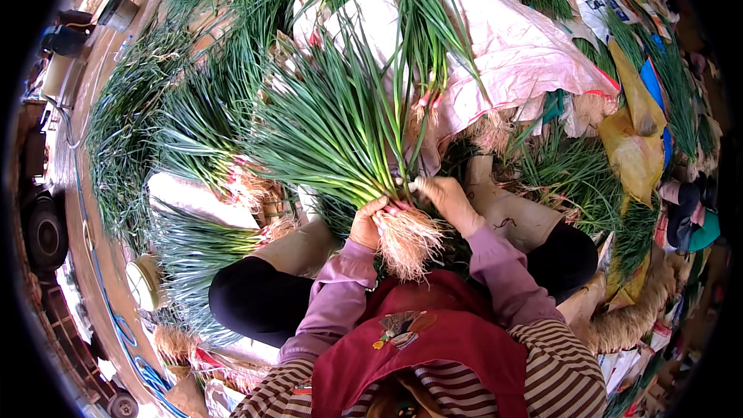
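A thick bunch of spring onions (360,151) lies across my lap, green leaves fanning up and to the left. Its pale, tangled roots (406,244) hang toward me below the reddish stem ends. My left hand (367,220) is wrapped round the stems just above the roots. Against the right side of the same stems, my right hand (449,200) has its fingers pinched together; what lies between them is too small to make out. Another few spring onions (426,54) rest on a pinkish-white sack (511,54) beyond the bunch.
More spring onion bunches (205,139) lie at the left, roots toward me. Heaps of green leaves (573,178) spread at the right and far side. A pale round tub (144,282), a blue hose (124,329) and a yellow sack (631,147) stand or lie around.
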`<state>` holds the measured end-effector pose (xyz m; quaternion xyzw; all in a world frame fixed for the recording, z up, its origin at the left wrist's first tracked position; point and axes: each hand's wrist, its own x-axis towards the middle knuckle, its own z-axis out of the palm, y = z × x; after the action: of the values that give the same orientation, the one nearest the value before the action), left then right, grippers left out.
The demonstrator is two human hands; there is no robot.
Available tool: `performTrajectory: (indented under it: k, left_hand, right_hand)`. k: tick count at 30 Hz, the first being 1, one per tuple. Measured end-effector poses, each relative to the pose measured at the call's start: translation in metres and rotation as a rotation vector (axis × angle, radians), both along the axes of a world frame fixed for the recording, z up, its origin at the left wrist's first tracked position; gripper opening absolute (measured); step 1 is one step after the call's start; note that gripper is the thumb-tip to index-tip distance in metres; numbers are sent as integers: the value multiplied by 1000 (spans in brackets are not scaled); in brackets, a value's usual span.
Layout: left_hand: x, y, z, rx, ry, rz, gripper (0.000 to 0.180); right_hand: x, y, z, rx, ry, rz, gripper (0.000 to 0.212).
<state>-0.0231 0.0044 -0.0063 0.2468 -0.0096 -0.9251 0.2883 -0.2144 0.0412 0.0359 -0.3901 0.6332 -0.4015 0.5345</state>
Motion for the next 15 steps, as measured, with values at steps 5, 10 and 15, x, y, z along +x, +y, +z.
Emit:
performTrajectory:
  k: [5,10,15]
  left_hand:
    - [3,4,-12,32,-18,55,26]
    - [-3,2,6,130,-61,-5,21]
    - [-4,1,4,27,-137,-54,25]
  right_hand:
    - [19,-31,-11,-46,-154,-59,20]
    - [35,-23,-41,-46,-161,-190,18]
    - [22,-37,-38,-238,1044,86,8]
